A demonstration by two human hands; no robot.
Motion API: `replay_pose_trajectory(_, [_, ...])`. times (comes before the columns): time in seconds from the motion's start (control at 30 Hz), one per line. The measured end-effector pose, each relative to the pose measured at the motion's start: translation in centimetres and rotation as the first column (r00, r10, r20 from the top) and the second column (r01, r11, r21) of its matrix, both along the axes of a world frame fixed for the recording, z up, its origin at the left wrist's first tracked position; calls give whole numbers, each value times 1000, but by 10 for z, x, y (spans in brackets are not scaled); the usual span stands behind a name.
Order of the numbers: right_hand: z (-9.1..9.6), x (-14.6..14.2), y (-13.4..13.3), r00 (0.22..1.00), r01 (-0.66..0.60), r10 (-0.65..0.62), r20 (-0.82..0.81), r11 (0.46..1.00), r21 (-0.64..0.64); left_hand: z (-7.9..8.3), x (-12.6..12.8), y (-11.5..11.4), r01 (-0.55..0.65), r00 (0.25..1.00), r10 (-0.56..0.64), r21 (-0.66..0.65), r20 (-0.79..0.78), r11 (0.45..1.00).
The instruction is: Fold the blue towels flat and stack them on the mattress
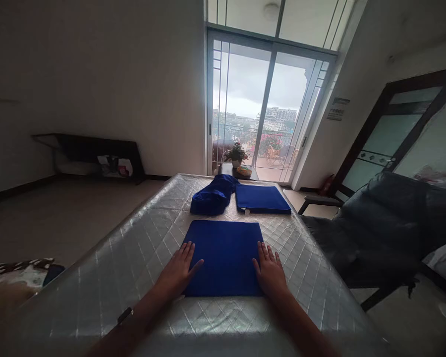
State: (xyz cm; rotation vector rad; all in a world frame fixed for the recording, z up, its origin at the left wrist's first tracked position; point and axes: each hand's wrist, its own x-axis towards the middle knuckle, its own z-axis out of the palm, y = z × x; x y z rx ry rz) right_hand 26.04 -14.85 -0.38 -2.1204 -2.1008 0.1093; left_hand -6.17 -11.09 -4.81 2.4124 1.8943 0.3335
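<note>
You are pressing both hands flat, fingers spread, on the folded blue cloth rectangle (225, 257) lying near you on the quilted silver mattress (134, 258): left hand (178, 270) resting on its left edge, right hand (269, 270) on its right edge.

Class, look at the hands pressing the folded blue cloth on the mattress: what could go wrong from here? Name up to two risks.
1. Both the left hand and right hand lie flat at the side edges of the folded blue cloth, so sliding them may drag it into creases on the shiny quilted mattress.
2. The loose blue bundle touches the second folded cloth; pulling it away might disturb that fold.
</note>
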Motion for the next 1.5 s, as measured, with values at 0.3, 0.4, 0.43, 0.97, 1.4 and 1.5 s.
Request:
replay_pose_trajectory(0.3, [2, -1, -31, 999, 0, -8, -53, 989, -147, -1, -3, 2, 7, 1000, -7, 14, 6, 1000])
replay_pose_trajectory(0.4, [3, -2, -30, 998, 6, -17, -65, 987, -160, 5, 1, 1, 9, 1000, -9, 50, 1, 999])
replay_pose_trajectory(0.43, [3, -2, -29, 997, 9, -21, -71, 987, -161, 9, 7, -1, 14, 1000, -15, 49, 7, 999])
replay_pose_trajectory(0.97, [1, -1, -31, 999, -35, 36, 3, 988, -149, 22, 177, -21, 561, 808, -555, 30, 198, 827])
replay_pose_trajectory(1.4, [-4, 2, -31, 995, -10, -1, -97, 993, -114, 18, 0, -43, 37, 997, -44, -111, -62, 993])
replay_pose_trajectory(1.5, [-4, 3, -31, 996, -15, 7, -90, 995, -97, 13, -16, -51, -5, 998, 0, -72, -66, 997])
